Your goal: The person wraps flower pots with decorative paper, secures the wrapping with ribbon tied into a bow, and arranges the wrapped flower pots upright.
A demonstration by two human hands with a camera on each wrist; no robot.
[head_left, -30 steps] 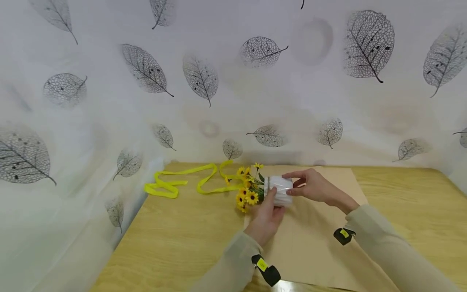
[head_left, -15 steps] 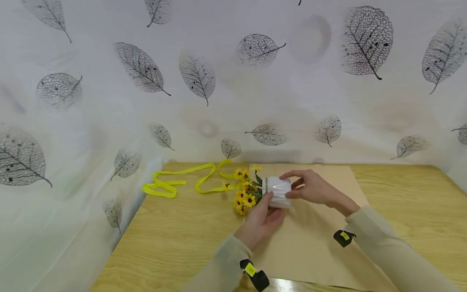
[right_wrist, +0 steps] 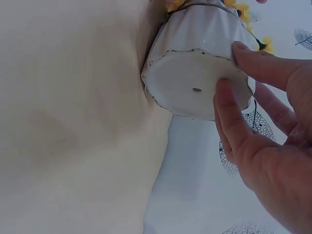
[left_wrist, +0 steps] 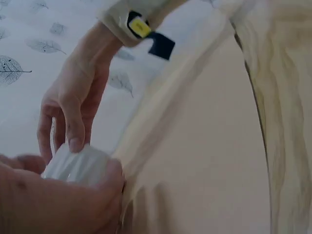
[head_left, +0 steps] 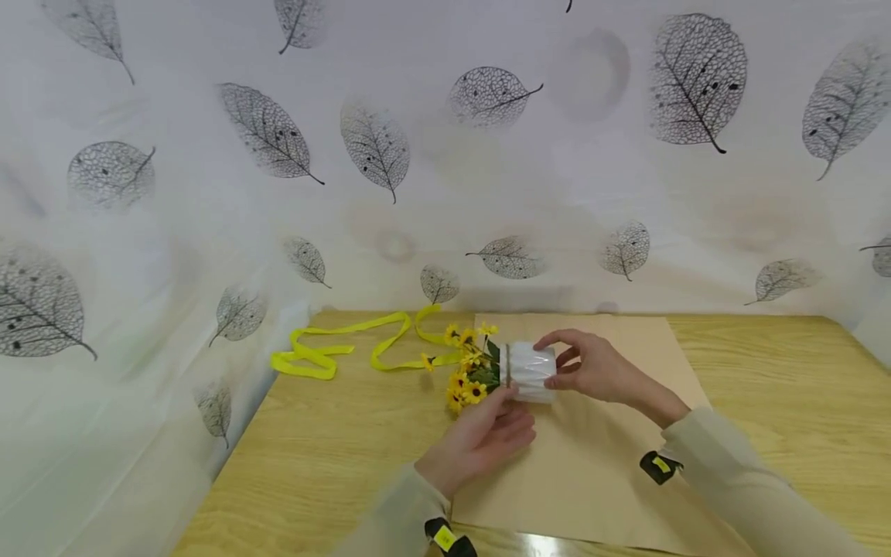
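A white ribbed flower pot (head_left: pixel 530 373) lies on its side on brown paper (head_left: pixel 585 472), its mouth facing left. Yellow artificial-looking daisies (head_left: pixel 468 379) stick out of it, and a thin cord circles its rim. My right hand (head_left: pixel 600 370) pinches the pot's base end; in the right wrist view its thumb is on the side and fingertips meet the base (right_wrist: pixel 190 83), which has a small hole. Palm up, my left hand (head_left: pixel 480 441) has its fingers extended below the pot, its thumb at the rim. Whether that thumb touches is unclear.
A yellow ribbon (head_left: pixel 404 334) snakes across the wooden table (head_left: pixel 334 441) at the back left, one end running behind the flowers. Behind the table hangs a pale sheet (head_left: pixel 431 170) printed with leaves.
My left hand has let go of the pot, shifting left and toward me while its fingers straightened. The right hand still holds the base; the pot has come slightly nearer.
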